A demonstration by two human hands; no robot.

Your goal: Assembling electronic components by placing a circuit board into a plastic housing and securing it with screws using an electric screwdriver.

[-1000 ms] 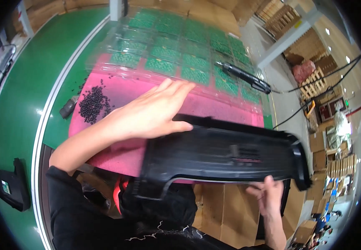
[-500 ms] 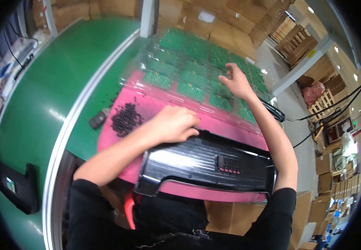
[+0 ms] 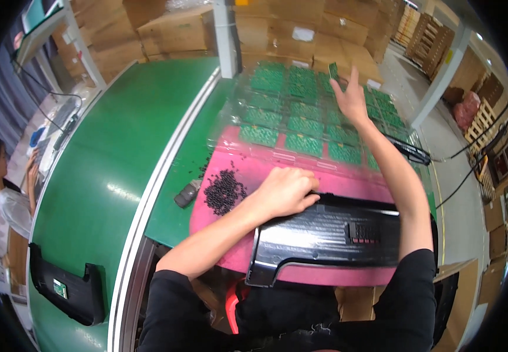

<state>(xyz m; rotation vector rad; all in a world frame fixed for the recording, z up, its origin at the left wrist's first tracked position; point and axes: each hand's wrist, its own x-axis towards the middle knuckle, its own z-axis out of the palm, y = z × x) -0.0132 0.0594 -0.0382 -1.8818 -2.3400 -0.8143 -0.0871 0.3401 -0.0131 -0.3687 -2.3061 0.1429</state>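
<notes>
A long black plastic housing (image 3: 318,234) lies in front of me on the pink mat (image 3: 207,220), its ribbed inner side up and a small slotted grille at its right part. The fingers of my left hand (image 3: 289,190) are closed over its far edge. Farther off, my right hand (image 3: 352,100) is raised over the clear plastic tray (image 3: 230,144) of green circuit boards (image 3: 304,125). One small green circuit board (image 3: 332,71) stands tilted up between its thumb and fingers. Left of my left hand lies a heap of small black parts (image 3: 224,192).
A small dark block (image 3: 186,195) sits beside the heap. Along the left runs a green conveyor belt (image 3: 113,152) with a metal rail, carrying another black housing (image 3: 69,287) with a board in it. A co-worker (image 3: 13,199) works beyond the belt. Cardboard boxes (image 3: 174,35) are stacked behind.
My right hand has reached farther over the tray and now has a circuit board lifted in its fingers. My left hand stays on the housing. The whole view has shifted, bringing the co-worker into sight.
</notes>
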